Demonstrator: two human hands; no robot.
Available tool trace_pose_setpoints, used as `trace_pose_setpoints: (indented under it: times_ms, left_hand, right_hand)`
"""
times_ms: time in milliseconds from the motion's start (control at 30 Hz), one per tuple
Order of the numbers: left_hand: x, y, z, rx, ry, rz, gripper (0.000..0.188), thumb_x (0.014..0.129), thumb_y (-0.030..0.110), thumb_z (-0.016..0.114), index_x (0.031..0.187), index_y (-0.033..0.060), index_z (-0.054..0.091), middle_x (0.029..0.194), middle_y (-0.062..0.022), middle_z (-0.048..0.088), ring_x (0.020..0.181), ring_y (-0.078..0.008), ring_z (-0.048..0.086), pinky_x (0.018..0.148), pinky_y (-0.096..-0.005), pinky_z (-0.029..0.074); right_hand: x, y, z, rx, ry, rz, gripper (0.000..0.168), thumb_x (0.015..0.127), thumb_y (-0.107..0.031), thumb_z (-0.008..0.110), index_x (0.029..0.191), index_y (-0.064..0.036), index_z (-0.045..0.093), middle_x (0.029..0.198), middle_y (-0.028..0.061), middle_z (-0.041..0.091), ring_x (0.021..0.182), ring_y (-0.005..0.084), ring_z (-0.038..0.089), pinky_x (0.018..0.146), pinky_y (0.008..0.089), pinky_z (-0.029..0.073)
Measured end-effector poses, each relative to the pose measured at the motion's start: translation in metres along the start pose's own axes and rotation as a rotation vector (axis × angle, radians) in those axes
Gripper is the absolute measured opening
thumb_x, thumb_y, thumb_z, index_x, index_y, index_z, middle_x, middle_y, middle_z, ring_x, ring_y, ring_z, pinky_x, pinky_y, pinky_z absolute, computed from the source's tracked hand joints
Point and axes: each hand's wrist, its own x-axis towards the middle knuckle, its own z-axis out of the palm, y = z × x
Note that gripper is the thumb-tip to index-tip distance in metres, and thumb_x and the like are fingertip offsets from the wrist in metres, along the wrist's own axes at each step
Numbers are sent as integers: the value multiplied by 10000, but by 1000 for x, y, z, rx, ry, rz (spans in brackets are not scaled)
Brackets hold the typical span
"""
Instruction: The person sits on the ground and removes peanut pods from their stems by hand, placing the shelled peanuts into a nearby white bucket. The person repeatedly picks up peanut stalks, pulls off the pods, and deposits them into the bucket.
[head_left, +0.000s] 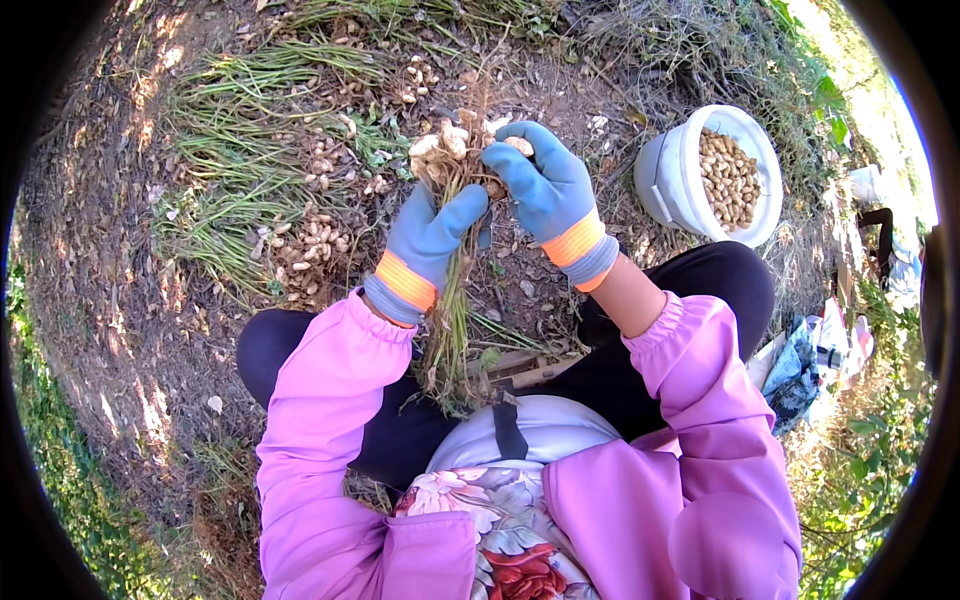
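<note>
Both hands wear blue-grey work gloves with orange cuffs. My left hand (433, 236) grips the stems of a pulled peanut plant (452, 300), whose roots and pods point up, away from me. At the pod cluster, my right hand (546, 180) has its fingers bent around a peanut pod (519, 146); some fingertips are hidden. The leafy stem ends hang down towards my lap. Left of my hands, more peanut plants (240, 161) lie on the soil with their pods (315, 244) facing right. A white plastic bucket (664, 176) stands to the right, tilted in view, with picked peanuts (727, 180) inside.
Dry leaves and bare soil (112, 247) spread at the left. Dry weeds (697, 45) lie beyond the bucket. My bent knees in dark trousers (720, 289) frame the work area. Bags or cloth (799, 375) lie at the right, beside green plants.
</note>
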Motion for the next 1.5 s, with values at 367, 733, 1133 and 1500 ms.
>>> trace_pose_setpoints:
  times_ms: [367, 733, 1133, 1500]
  left_hand:
    - [1, 3, -4, -185, -135, -122, 534, 770, 415, 699, 1117, 59, 505, 782, -30, 542, 619, -114, 522, 519, -238, 427]
    - [4, -6, 3, -325, -233, -159, 525, 802, 399, 667, 1128, 26, 492, 782, -48, 542, 590, -115, 501, 482, -240, 391]
    - [1, -16, -11, -372, -274, -236, 519, 797, 501, 642, 1063, 65, 547, 824, -80, 597, 658, -172, 573, 533, -272, 447]
    - [6, -13, -12, -294, -337, -165, 681, 753, 620, 605, 1173, 91, 516, 851, -37, 560, 666, -153, 489, 576, -299, 389]
  right_hand:
    - [9, -14, -25, 648, -147, 452, 197, 874, -258, 565, 943, -74, 566, 652, -9, 492, 417, 48, 385, 343, 187, 281]
    - [13, -23, -47, 671, -211, 499, 334, 903, -349, 546, 954, -21, 576, 596, -14, 482, 395, 62, 352, 334, 204, 290]
    - [44, -69, -203, -211, 277, 239, 287, 864, -257, 567, 1087, -75, 569, 739, -5, 542, 484, 42, 435, 386, 196, 342]
    - [46, -69, -223, -812, 199, -330, 303, 867, -217, 612, 1122, -54, 585, 991, 63, 631, 881, 146, 608, 785, 269, 484]
